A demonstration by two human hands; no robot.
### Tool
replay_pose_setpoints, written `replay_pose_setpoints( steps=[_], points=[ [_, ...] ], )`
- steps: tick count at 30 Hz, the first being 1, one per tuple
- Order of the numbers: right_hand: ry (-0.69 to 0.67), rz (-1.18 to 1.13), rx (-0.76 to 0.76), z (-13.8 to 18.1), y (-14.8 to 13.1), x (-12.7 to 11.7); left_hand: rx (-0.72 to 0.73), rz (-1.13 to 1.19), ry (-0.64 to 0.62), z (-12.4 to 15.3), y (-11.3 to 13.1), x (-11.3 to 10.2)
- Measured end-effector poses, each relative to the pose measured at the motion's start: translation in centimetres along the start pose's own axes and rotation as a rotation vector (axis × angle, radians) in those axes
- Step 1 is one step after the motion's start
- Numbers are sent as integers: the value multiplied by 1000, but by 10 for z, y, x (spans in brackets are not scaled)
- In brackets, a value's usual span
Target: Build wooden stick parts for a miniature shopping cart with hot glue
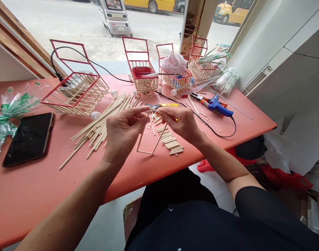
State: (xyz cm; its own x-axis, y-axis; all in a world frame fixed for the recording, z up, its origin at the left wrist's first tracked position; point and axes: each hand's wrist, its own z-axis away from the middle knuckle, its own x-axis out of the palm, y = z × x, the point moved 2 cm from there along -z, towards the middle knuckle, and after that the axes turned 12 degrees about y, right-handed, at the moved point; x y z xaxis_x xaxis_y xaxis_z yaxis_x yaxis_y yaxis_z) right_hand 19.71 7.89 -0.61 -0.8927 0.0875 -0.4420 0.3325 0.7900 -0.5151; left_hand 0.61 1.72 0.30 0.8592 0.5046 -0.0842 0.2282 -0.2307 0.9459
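My left hand [124, 129] and my right hand [180, 122] are both pinched on the top of a small rectangular frame of wooden sticks [148, 139], held upright above the red table [31, 188]. The frame's lower bar hangs just over the tabletop. Under my right hand lies a row of short cut sticks [172, 143]. A heap of long wooden sticks [104, 122] lies to the left of my left hand. Yellow-handled cutters [163, 105] lie just beyond my fingers.
A black phone [28, 137] and green-printed plastic wrappers [7, 111] lie at the left. Several stick-built carts with red frames [75, 90] stand along the back. A blue glue gun [219, 106] with its black cord, and pliers, lie at the right near the table edge.
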Motion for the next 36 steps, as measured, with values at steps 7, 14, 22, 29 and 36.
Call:
replay_pose_setpoints(
  steps=[7,14,22,29,36],
  points=[
    [-2,-18,0,-1,-1,-1,-2,-10,-17,0,1,0],
    [14,-31,-29,-2,-4,-1,-46,71,-18,-1,1,1],
    [14,-41,-23,-2,-4,-2,18,15,-5,1,4,1],
    [-7,-16,-1,-2,-4,-1,31,-9,18,2,2,1],
    [1,10,10,-3,-3,-2,20,18,26,2,0,0]
  ],
)
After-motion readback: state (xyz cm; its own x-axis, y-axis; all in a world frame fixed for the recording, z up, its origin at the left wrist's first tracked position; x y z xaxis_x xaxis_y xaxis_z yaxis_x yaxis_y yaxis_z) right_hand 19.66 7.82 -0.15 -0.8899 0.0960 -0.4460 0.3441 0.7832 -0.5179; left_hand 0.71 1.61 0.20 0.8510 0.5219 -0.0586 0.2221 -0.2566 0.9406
